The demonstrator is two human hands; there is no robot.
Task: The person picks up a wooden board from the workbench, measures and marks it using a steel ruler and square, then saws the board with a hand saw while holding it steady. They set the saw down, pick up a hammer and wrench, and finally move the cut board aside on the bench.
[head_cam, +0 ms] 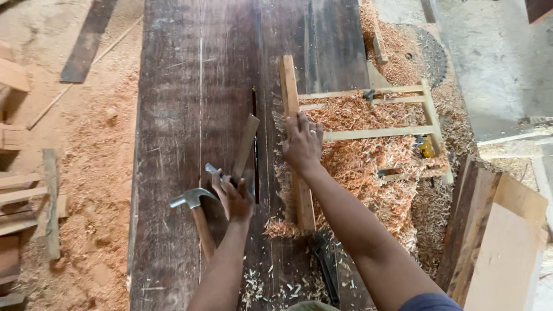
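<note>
Resting on shavings: pale slatted frame (368,133)

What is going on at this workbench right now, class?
A person stands at a dark wooden bench. The right hand presses on the near rail of a pale wooden frame, which lies over a heap of shavings. The left hand rests by a small wooden slat and seems to grip a metal tool. A claw hammer lies on the bench beside it.

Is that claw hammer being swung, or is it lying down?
Lying down: the claw hammer rests flat on the workbench, beside the left hand.
</note>
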